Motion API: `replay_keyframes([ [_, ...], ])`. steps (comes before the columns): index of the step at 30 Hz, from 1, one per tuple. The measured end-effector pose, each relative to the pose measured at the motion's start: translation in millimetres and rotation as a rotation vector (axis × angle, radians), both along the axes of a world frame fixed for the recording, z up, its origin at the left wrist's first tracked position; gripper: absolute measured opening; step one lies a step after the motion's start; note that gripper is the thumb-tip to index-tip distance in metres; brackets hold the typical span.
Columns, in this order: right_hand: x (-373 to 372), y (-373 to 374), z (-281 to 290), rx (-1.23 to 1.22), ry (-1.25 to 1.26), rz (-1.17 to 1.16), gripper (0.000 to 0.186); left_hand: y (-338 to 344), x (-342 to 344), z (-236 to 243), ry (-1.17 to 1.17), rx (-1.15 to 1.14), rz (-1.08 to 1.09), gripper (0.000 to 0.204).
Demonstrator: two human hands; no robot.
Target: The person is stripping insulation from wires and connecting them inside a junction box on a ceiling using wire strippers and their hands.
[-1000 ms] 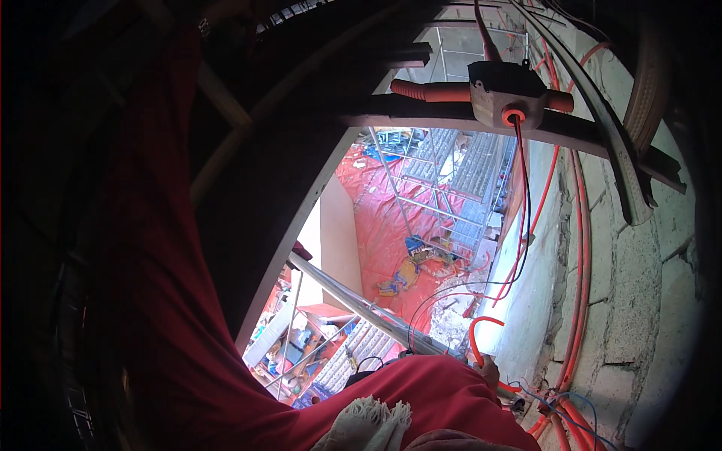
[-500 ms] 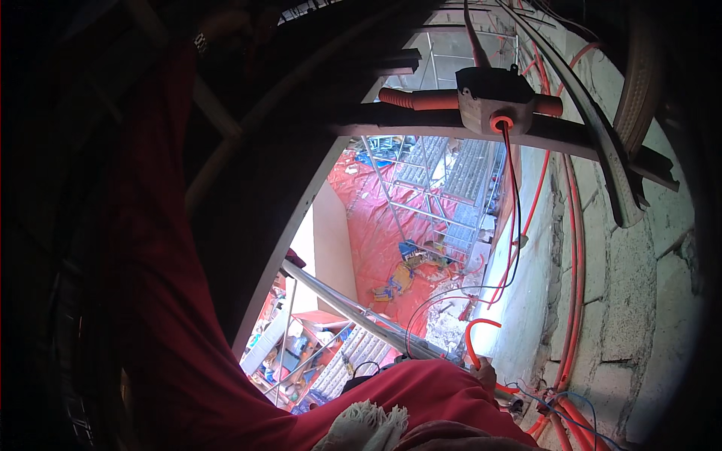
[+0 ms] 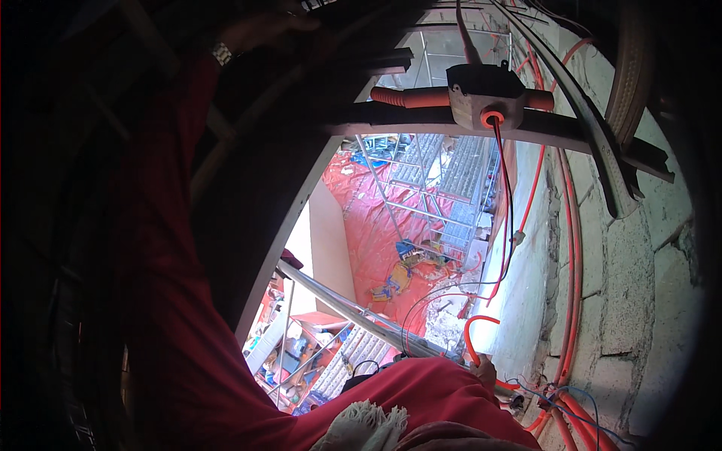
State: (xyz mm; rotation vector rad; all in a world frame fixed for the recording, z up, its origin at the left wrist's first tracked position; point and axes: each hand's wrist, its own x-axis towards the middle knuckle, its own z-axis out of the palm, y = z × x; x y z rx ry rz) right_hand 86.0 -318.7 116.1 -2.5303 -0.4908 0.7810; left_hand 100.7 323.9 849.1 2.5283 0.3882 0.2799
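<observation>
My right hand [image 3: 486, 370] is closed around a short curved orange conduit pipe [image 3: 471, 335], low by the wall and partly behind my red-clothed knee [image 3: 421, 391]. Up in the dark at the left, my left hand [image 3: 259, 30] reaches out past a metal watch [image 3: 221, 53] and a red sleeve. It lies near dark beams; its fingers are too dim to tell whether they hold anything. A grey junction box [image 3: 487, 101] with orange conduit stubs sits at a dark metal channel [image 3: 406, 119]. Red and black wires [image 3: 505, 173] hang from its orange opening.
Through the ceiling gap, a lower floor shows red sheeting [image 3: 376, 225], scaffolding [image 3: 444, 203] and scattered materials. A block wall [image 3: 624, 301] rises at the right with orange conduits [image 3: 573, 255] along it. A curved metal strip [image 3: 587, 105] hangs at the upper right.
My left hand and watch have come further into view, moving right at the upper left. The view has shifted slightly; my right hand stays on the orange conduit pipe.
</observation>
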Motion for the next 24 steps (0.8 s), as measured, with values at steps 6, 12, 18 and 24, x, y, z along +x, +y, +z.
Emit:
replay_keyframes([
  [6, -0.4, -4.2, -10.6, 0.150, -0.115, -0.003, 0.029, 7.2, -14.4, -12.1, 0.156, 0.568, 0.248, 0.070],
  [12, 25.9, -13.0, 33.0, 0.765, -0.298, -0.315, 0.021, -1.9, -35.1, -9.8, 0.194, 1.092, 0.150, 0.044],
  [18, 46.9, -0.3, 199.5, 1.167, 0.061, -0.436, 0.040, -86.2, -67.3, -36.4, -0.068, 1.145, 0.095, 0.028],
  [24, 35.6, -9.8, 303.3, 1.332, -0.186, -0.232, 0.054, -249.5, -96.3, -69.1, -0.226, 1.266, -0.210, 0.033],
])
